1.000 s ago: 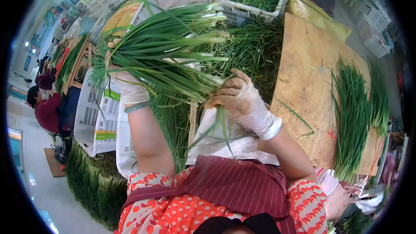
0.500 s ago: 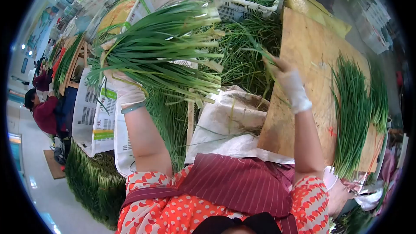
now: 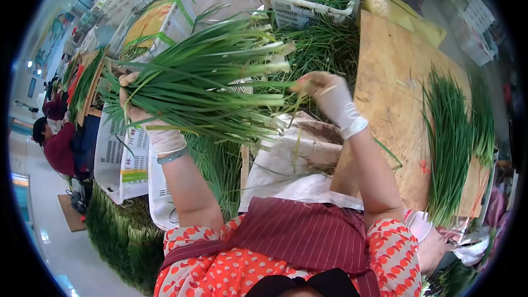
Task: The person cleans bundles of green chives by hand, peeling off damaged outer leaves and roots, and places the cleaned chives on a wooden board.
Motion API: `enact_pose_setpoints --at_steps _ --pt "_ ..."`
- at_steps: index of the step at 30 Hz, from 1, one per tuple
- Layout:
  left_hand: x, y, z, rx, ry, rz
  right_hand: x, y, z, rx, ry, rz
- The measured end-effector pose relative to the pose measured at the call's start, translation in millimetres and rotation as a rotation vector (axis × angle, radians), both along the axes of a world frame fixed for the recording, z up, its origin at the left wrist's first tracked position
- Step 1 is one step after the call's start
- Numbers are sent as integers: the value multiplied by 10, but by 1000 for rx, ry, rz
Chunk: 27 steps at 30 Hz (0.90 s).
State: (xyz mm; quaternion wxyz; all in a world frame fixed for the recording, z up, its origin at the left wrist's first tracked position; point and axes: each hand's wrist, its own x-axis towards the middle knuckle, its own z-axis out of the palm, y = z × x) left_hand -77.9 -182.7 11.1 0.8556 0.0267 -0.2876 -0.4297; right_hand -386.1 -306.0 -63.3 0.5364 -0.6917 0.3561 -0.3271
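A thick bunch of garlic chives (image 3: 214, 80) is raised in front of me, leaves to the left and pale stem ends to the right. My left hand (image 3: 147, 115), in a white fingerless-looking glove, is wrapped round its leafy side. Just right of the stem ends, my right hand (image 3: 329, 94), gloved the same way, has its fingers pinched together on a chive stalk (image 3: 287, 84). The fingertips are slightly blurred. Below the hands a white sack (image 3: 280, 173) lies by my apron, with brown dirt on it.
A wooden board (image 3: 379, 115) on the right carries more chives (image 3: 448, 143). Loose greens (image 3: 324, 49) are heaped behind the bunch, below a white crate (image 3: 308, 14). More crates (image 3: 135, 148) and chive stacks (image 3: 124, 236) stand left. A person (image 3: 58, 143) works at far left.
My right hand has moved left from over the board edge to the stem ends and now pinches a stalk. The bunch in my left hand has shifted slightly.
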Motion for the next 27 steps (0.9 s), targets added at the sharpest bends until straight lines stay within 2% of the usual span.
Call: enact_pose_setpoints --at_steps 1,2,3,4,5,6,7,9,11,14,15,16,17,18,19,21,22,24,25,27 --pt "-48 34 25 -55 68 -140 -96 -200 -223 1 101 -101" --pt "115 54 -58 -32 -112 -16 -221 -303 -270 -74 239 -218" --pt "144 80 -59 -33 -111 -15 -319 -380 -290 -36 259 -393" --pt "148 120 -63 -104 -16 -64 -484 -562 -461 -25 209 -458" --pt "160 169 -75 -177 79 -111 -555 -590 -341 67 326 -548" --pt "247 245 -138 -151 89 -82 -588 -721 -528 -65 191 -532" --pt "360 298 -211 -149 89 -80 -593 -818 -722 -192 55 -513" --pt "576 361 -380 -57 84 80 -261 -558 -213 -515 70 -220" --pt "570 342 -414 -3 80 152 95 -156 374 -89 -133 144" --pt "-74 196 -172 201 -207 722 436 -80 490 58 -112 246" --pt "-35 210 -169 200 -212 722 501 -122 495 161 -234 371" --pt "35 234 -177 27 -85 361 553 -140 491 263 -354 498" --pt "61 252 -174 -141 43 -2 586 -123 482 265 -354 499" --pt "55 274 -139 -161 118 -156 611 -104 464 274 -310 465" --pt "64 283 -152 -159 120 -158 632 -88 435 283 -265 429" --pt "127 301 -191 -87 -66 25 692 -59 310 253 -223 370" --pt "203 307 -247 -136 119 -92 692 -21 254 172 -177 253" --pt "155 297 -237 -120 44 -19 698 -1 188 -72 13 74" --pt "121 292 -227 -104 -33 53 670 0 169 -70 13 74" --pt "112 313 -230 -87 -109 125 569 6 159 -466 219 -156"
